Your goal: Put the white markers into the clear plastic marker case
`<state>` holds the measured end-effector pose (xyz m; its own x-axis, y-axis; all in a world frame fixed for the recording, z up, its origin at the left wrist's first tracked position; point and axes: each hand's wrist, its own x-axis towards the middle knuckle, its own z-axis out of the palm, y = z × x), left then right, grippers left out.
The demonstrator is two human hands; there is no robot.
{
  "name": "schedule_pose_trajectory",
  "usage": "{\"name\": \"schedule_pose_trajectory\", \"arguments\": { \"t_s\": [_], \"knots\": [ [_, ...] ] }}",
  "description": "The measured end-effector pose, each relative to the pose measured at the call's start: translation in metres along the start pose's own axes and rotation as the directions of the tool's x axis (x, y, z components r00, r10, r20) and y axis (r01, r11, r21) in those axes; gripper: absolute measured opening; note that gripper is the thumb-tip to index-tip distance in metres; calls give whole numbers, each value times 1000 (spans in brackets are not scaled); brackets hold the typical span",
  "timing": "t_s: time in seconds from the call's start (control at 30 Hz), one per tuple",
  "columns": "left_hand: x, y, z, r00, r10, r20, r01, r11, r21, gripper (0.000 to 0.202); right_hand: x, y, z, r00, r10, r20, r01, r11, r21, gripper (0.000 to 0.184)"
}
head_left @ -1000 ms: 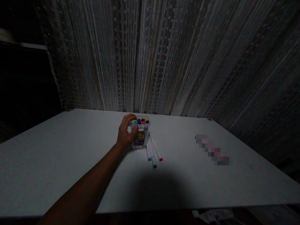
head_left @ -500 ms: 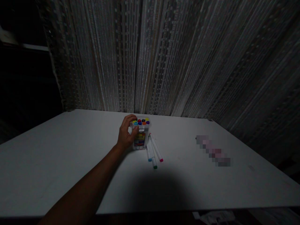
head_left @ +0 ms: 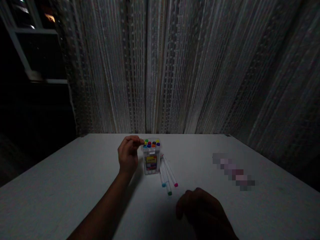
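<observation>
A clear plastic box of markers (head_left: 151, 161) stands upright on the white table, with several coloured caps showing at its top and a label on its front. My left hand (head_left: 128, 155) is at the box's left side, fingers loosely bent. Its fingertips reach the upper left rim; whether they touch it I cannot tell. Three loose white markers (head_left: 169, 173), with pink, blue and green ends, lie just right of the box. Nearest to these is my right hand (head_left: 200, 208), dark and bent at the knuckles, low in the view. Its fingertips are hidden in shadow.
A pixelated pinkish object (head_left: 233, 171) lies on the right part of the white table (head_left: 75, 186). Behind the table hangs a striped curtain (head_left: 160, 66). A dark window (head_left: 37, 53) is at upper left.
My left hand has loosened from around the box and shifted to its left. My right hand has come into view at the bottom. The camera has tilted up.
</observation>
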<state>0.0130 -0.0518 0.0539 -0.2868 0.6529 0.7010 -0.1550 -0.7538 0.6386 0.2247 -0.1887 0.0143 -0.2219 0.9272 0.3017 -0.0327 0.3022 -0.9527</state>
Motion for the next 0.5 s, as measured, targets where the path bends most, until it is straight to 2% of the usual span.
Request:
{"name": "schedule_pose_trajectory", "arguments": {
  "t_s": [0.03,0.1,0.17,0.27,0.33,0.4,0.5],
  "knots": [
    [-3,15,3,993,-114,31,117,981,-157,19,5,5,-5,998,-11,-68,15,998,66,35],
    [-17,42,8,953,-279,120,303,887,-348,19,7,19,-15,981,23,-192,-6,996,92,30],
    [-34,64,11,911,-378,164,410,798,-443,17,3,32,-21,961,76,-266,-61,996,67,28],
    [-58,84,17,865,-467,183,489,702,-518,16,-8,46,-24,950,143,-277,-138,990,37,28],
    [-72,94,22,847,-497,188,515,679,-523,16,-11,49,-23,950,167,-263,-164,986,33,27],
    [-87,109,26,838,-510,196,538,706,-462,17,-12,49,-22,952,178,-247,-176,984,32,26],
    [-121,145,26,815,-540,210,575,799,-179,13,-12,46,-20,958,188,-217,-190,982,13,26]
  ]
}}
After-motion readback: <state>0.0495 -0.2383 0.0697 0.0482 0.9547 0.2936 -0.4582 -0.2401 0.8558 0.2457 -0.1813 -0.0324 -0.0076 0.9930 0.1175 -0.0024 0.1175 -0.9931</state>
